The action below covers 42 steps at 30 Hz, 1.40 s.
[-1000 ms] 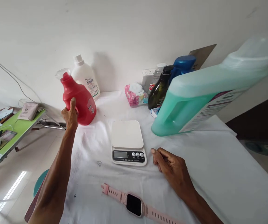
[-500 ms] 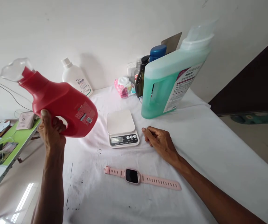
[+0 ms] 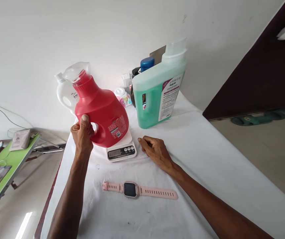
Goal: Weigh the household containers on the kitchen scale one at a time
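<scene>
My left hand [image 3: 83, 132] is closed round the handle of a red detergent bottle [image 3: 101, 109] with a clear cap. The bottle leans to the left, its base in front of the white kitchen scale [image 3: 122, 152]; I cannot tell whether the two touch. Most of the scale's plate is hidden behind it, while the display and buttons show. My right hand [image 3: 155, 151] rests on the cloth just right of the scale, fingers curled in, with nothing seen in them. A pink smartwatch [image 3: 130, 190] lies flat with its strap spread, nearer to me than the scale.
A large bottle of green liquid [image 3: 154, 96] stands behind my right hand. Along the wall are a white bottle [image 3: 64, 93], a wipes pack [image 3: 121, 96] and a blue-capped bottle [image 3: 147, 63]. A green table [image 3: 15, 162] stands at left below the white-clothed table [image 3: 194, 146].
My left hand has brought the red bottle rightward, from left of the scale to over it. The right hand stays resting on the cloth. The view has shifted somewhat.
</scene>
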Each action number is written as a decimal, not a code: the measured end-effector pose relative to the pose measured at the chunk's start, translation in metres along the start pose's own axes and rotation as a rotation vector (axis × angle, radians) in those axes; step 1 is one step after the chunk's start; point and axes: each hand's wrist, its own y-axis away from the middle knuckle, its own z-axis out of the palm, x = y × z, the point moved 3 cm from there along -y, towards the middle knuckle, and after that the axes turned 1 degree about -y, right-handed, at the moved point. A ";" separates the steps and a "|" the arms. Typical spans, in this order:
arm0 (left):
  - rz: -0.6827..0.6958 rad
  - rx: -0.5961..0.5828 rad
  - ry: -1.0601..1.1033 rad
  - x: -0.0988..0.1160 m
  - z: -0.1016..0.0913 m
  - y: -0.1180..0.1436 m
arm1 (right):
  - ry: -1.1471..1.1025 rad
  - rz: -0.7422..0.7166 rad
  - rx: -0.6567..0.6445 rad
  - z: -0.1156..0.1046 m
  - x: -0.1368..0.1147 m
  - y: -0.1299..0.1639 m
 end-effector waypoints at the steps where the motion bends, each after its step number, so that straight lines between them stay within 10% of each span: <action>1: -0.007 -0.009 0.003 -0.002 0.003 0.000 | -0.004 -0.001 0.003 0.000 0.000 0.000; 20: 0.038 -0.145 -0.181 -0.019 -0.021 -0.014 | 0.057 0.030 0.000 0.000 0.002 0.004; 31: -0.185 -0.086 -0.271 -0.120 -0.079 0.011 | 0.293 -0.085 0.080 -0.009 0.002 0.003; 42: -0.103 -0.169 -0.348 -0.121 -0.078 0.012 | 0.223 0.014 0.091 -0.011 0.002 0.001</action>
